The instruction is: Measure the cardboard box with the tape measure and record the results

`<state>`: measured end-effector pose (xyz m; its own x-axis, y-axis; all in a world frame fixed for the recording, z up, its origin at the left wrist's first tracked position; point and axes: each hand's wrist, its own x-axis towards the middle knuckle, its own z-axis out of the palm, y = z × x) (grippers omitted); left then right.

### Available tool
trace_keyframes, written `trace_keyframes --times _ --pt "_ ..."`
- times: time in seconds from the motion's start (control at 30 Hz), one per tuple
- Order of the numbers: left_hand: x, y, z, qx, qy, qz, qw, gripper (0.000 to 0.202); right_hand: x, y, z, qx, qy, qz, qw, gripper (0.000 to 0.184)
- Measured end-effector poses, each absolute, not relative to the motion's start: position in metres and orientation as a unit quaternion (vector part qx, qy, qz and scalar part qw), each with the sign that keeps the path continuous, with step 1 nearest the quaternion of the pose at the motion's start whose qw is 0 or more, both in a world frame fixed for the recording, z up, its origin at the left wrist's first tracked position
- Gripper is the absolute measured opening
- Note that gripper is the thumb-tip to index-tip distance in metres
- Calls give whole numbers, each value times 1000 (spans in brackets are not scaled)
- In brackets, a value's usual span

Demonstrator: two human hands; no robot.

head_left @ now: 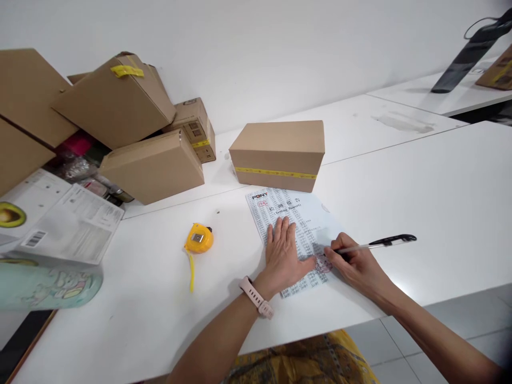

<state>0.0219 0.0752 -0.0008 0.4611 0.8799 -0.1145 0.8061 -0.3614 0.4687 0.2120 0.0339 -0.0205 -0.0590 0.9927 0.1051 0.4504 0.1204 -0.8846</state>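
A printed sheet headed "Testing Report" (308, 216) lies on the white table, its left part covered in dense rows of small handwriting or print. My left hand (282, 256) rests flat on the sheet with fingers stretched out, a pink band on its wrist. In my right hand (356, 266) is a black pen (384, 243), gripped near its tip, with its cap end pointing right. The pen tip meets the sheet's right side, close to a reddish round stamp (323, 263). Beyond the sheet stands a closed cardboard box (278, 154) with yellow tape.
Left of the sheet lies a yellow tape measure (199, 238), its blade slightly out. Several cardboard boxes (116, 101) are piled at the back left, near a white printed carton (60, 218) and a mint-green bottle (48, 288). A dark bottle (466, 58) stands far right.
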Motion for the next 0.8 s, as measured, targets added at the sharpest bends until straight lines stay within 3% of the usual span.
trace_keyframes --times 0.8 --pt "21 74 3 820 513 68 247 90 215 34 -26 -567 -638 353 382 29"
